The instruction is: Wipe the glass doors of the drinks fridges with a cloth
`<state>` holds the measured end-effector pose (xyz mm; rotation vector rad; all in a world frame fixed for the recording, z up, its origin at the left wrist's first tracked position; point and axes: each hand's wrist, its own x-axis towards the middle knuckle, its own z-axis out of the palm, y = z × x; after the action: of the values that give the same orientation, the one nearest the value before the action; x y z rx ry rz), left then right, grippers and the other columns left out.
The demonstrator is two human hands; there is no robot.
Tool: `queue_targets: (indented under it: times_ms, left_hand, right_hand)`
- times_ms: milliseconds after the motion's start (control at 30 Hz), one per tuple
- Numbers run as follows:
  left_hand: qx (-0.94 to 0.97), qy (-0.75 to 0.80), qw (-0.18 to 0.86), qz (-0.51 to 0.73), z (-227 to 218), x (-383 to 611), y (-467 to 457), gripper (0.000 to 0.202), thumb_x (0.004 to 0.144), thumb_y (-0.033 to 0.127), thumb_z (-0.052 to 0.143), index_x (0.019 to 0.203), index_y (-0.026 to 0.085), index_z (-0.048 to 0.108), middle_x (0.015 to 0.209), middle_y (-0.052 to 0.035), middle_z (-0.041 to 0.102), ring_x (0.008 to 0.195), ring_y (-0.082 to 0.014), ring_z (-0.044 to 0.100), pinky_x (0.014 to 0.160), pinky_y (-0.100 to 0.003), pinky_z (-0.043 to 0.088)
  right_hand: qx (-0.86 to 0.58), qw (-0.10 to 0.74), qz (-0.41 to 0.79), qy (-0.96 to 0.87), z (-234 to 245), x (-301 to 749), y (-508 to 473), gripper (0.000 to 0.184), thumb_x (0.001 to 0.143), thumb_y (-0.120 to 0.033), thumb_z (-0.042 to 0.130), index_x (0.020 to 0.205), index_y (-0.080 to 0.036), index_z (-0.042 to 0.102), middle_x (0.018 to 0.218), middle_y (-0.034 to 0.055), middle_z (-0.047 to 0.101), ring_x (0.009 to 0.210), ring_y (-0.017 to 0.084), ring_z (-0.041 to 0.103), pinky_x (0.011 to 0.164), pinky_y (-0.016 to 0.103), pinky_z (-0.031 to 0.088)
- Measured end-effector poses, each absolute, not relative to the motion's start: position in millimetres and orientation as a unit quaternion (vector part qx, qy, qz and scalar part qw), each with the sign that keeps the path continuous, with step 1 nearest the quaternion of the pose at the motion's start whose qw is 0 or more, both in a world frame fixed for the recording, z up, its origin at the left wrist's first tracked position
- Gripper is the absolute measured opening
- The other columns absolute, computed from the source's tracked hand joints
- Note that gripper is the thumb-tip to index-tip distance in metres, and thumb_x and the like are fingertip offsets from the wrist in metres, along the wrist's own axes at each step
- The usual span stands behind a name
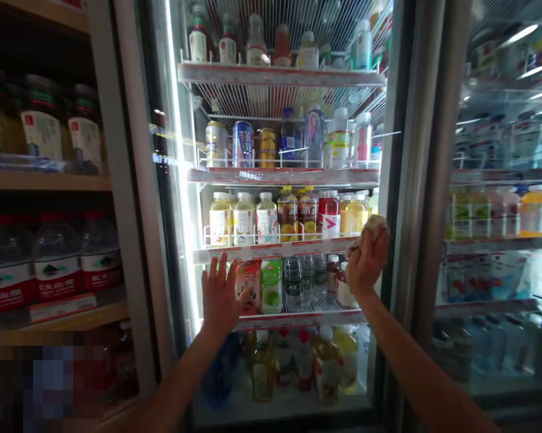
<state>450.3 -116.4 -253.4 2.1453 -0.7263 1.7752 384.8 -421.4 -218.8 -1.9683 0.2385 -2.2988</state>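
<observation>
Clear glass, streaked with white reflections, fronts a lit drinks cooler whose door (248, 175) spans the space before a person's two bare hands. The left hand (221, 294) is spread flat, fingers extended and parted, gripping nothing; it is raised before the pane, though whether the palm touches it cannot be told. The right hand (365, 264) is curled around a crumpled, pale beige cloth (378, 227), its soft folds bunched above the fingers near the door's right edge, level with the middle row of drinks. Behind the glass, smooth plastic bottles with white caps (244, 219) stand upright beside dark brown, yellow-capped bottles (287, 216) and a red bottle (329, 215) with a white label. On the shelf above, cylindrical cans include a blue can (243, 144) and a gold can (267, 148); below, a red container (248, 287) sits partly behind the left thumb, next to a green container (271, 285). Thin, ribbed wire shelving (262, 99) shows overhead, and a slim white light strip (178, 150) runs down the left side. Brushed-looking metal uprights (428, 180) stand at right; at far left, rounded, transparent bottles with red caps (54, 258) line a wood-toned shelf.
</observation>
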Motion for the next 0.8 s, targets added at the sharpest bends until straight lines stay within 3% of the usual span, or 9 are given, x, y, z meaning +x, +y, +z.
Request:
queue_targets:
  times_ms: [133, 333, 533, 700, 800]
  left_hand:
    - [0.741, -0.238, 0.155, 0.608, -230.9, 451.0, -130.9, 0.074, 0.086, 0.048, 0.048, 0.146, 0.022, 0.014, 0.150, -0.0143, 0.023, 0.139, -0.0311, 0.016, 0.109, -0.054, 0.020]
    - [0.756, -0.233, 0.157, 0.591, -224.2, 454.3, -134.9, 0.072, 0.085, 0.052, 0.047, 0.144, 0.018, 0.023, 0.148, -0.0156, 0.027, 0.140, -0.0312, 0.015, 0.110, -0.053, 0.017]
    - [0.755, -0.228, 0.171, 0.590, -226.9, 453.5, -133.1, 0.070, 0.085, 0.051, 0.049, 0.143, 0.020, 0.026, 0.149, -0.0137, 0.027, 0.139, -0.0309, 0.017, 0.110, -0.053, 0.017]
    - [0.757, -0.238, 0.154, 0.589, -227.5, 454.8, -130.4, 0.068, 0.084, 0.051, 0.049, 0.141, 0.019, 0.030, 0.148, -0.0133, 0.027, 0.139, -0.0301, 0.018, 0.110, -0.050, 0.020]
    - [0.753, -0.234, 0.151, 0.596, -228.2, 455.4, -129.7, 0.068, 0.084, 0.051, 0.049, 0.142, 0.019, 0.030, 0.148, -0.0140, 0.028, 0.139, -0.0309, 0.018, 0.110, -0.051, 0.020]
  right_hand:
    - [-0.746, -0.059, -0.658, -0.079, -227.6, 384.7, -403.5, 0.056, 0.086, -0.017, 0.038, 0.141, -0.028, 0.032, 0.148, 0.0072, 0.028, 0.137, 0.027, 0.023, 0.106, 0.049, 0.028]
    - [-0.636, 0.069, -0.762, 0.098, -205.5, 382.7, -424.5, 0.055, 0.085, -0.017, 0.034, 0.140, -0.016, 0.034, 0.150, 0.0150, 0.019, 0.136, 0.034, 0.023, 0.101, 0.055, 0.031]
    - [-0.752, -0.079, -0.645, -0.106, -216.9, 388.8, -387.4, 0.060, 0.087, -0.017, 0.038, 0.143, -0.028, 0.024, 0.149, 0.0058, 0.025, 0.136, 0.028, 0.025, 0.105, 0.050, 0.030]
    - [-0.651, 0.040, -0.757, 0.046, -195.1, 394.6, -392.2, 0.056, 0.087, -0.017, 0.034, 0.143, -0.020, 0.027, 0.151, 0.0123, 0.018, 0.135, 0.035, 0.023, 0.100, 0.056, 0.031]
    - [-0.688, -0.022, -0.724, -0.035, -196.4, 401.7, -368.5, 0.059, 0.088, -0.019, 0.037, 0.144, -0.022, 0.023, 0.151, 0.0097, 0.019, 0.137, 0.030, 0.022, 0.103, 0.051, 0.031]
